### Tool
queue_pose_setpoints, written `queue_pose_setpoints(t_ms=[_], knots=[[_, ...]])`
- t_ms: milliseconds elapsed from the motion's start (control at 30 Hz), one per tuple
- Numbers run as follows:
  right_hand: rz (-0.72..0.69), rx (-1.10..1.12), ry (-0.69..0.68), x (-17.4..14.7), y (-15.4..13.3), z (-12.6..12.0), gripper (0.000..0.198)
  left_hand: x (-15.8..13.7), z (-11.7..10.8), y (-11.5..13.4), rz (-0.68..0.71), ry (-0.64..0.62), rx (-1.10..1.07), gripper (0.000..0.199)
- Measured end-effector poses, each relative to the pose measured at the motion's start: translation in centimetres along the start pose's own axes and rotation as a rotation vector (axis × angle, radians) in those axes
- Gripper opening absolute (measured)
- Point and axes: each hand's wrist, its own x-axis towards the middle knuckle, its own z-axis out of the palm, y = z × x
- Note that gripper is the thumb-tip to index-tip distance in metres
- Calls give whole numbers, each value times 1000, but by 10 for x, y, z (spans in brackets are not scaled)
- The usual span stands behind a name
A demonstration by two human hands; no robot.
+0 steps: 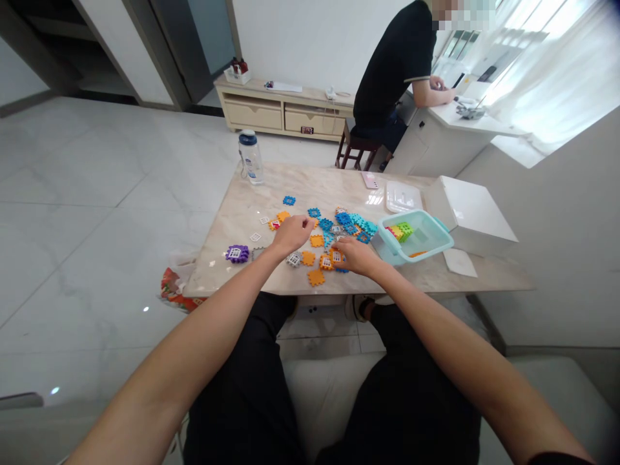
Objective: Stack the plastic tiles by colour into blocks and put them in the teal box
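Square toy building tiles with notched edges are spread over the marble-look table [227, 194]. My left hand [294, 234] hovers over their middle, fingers curled together; whatever lies inside them is hidden. My right hand [357, 256] reaches in from the right, its fingers touching an orange tile with a white window insert [336, 256]. Loose orange tiles [316, 278] lie nearest me. Blue tiles [343, 219] and turquoise tiles [362, 224] are heaped toward the basket. A purple stack [237, 253] with a white window piece sits at the left, and grey tiles [293, 259] lie between.
A turquoise basket [438, 248] at the right holds green, yellow and other tiles. Beside it are a white box [477, 210] and a clear lid [403, 196]. A water bottle [250, 158] stands at the far left corner. Another person [394, 71] sits at a counter beyond.
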Motion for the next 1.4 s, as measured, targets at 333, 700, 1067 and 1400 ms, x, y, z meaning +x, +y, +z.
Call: queue_pose_setpoints(t_ms=[333,700,1067,1400], knots=[[101,-44,-146,24,-12,19,45,0,-6,-4,55,20,25,33],[116,-119,-200,36,-21,29,36,0,-5,-1,63,15,44,32],[143,-142,-225,38,-34,35,35,-1,-9,-1,33,55,-41,29],[217,-40,-182,39,-36,37,33,2,-7,-6,49,12,-159,28]])
